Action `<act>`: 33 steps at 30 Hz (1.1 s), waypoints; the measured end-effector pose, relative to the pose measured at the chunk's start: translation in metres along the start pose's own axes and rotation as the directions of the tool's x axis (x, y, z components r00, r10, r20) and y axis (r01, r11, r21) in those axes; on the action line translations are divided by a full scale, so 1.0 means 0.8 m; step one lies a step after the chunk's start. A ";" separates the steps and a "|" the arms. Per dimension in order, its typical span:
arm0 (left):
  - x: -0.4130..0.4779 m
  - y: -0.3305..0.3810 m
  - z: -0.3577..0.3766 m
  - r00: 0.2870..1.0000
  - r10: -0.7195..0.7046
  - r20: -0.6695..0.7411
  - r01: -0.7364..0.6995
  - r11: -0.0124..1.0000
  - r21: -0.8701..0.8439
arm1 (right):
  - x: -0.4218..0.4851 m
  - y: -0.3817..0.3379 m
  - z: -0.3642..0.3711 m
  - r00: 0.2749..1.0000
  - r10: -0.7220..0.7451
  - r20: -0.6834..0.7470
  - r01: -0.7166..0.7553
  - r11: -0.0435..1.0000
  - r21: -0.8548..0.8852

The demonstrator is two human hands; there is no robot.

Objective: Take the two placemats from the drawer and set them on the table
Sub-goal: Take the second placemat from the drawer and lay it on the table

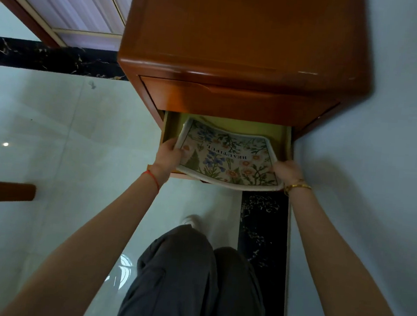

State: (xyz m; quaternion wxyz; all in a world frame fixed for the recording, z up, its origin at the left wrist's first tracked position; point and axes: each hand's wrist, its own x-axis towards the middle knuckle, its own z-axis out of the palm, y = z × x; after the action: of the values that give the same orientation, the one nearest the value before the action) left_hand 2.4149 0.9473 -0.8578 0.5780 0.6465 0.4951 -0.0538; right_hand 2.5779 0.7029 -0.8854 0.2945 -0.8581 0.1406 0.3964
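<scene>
At the far left, a dark wooden piece (0,192) juts in over the pale glossy floor (53,122) and is cut off by the frame edge, so what it belongs to cannot be told. Above it a band of black marbled tile (46,57) runs behind the wooden cabinet (245,34).

The left hand (168,157), with a red string (152,176) around the wrist, reaches into the open lower drawer (170,128); its grip is pinched on the left edge of the floral placemat (228,157), thumb on top, the other fingers hidden beneath the mat.

The placemat sits partly inside the drawer, its near edge hanging out over the drawer front. It is bowed, the sides raised. Printed lettering across its middle reads upside down from here. Whether a second placemat lies under it cannot be made out; the one on top covers whatever is below. The drawer's back is hidden under the closed upper drawer (233,104).

The right hand (286,169), wearing a gold bracelet (297,186), is closed on the mat's right edge, fingertips curled out of sight beneath.

Lower down, grey trousers (190,283) and a blurred white shoe (192,221) show, beside a strip of black marbled tile (263,226) and a pale wall (381,149) on the right.
</scene>
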 end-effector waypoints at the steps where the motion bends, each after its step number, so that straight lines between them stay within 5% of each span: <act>1: -0.020 0.005 -0.006 1.000 -0.013 -0.018 0.013 1.000 -0.012 | -0.021 0.001 -0.005 1.000 0.015 0.008 -0.015 1.000 0.018; 12: -0.261 0.076 -0.108 0.992 -0.125 -0.012 0.116 0.952 -0.284 | -0.278 -0.005 -0.077 0.997 -0.079 -0.010 0.079 0.992 0.094; 20: -0.444 0.132 -0.204 0.998 -0.035 -0.049 0.010 0.900 -0.436 | -0.473 -0.029 -0.138 0.974 -0.198 -0.108 0.216 0.956 0.199; 33: -0.631 0.185 -0.350 0.948 0.088 -0.306 -0.267 0.742 -0.615 | -0.677 -0.137 -0.158 0.846 -0.533 -0.026 0.516 0.804 0.295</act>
State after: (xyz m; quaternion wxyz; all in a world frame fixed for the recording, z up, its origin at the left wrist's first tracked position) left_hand 2.1239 0.9028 -0.3395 0.6990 0.4518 0.4890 0.2608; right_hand 2.3554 0.7156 -0.3641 0.5192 -0.7987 -0.0540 0.2994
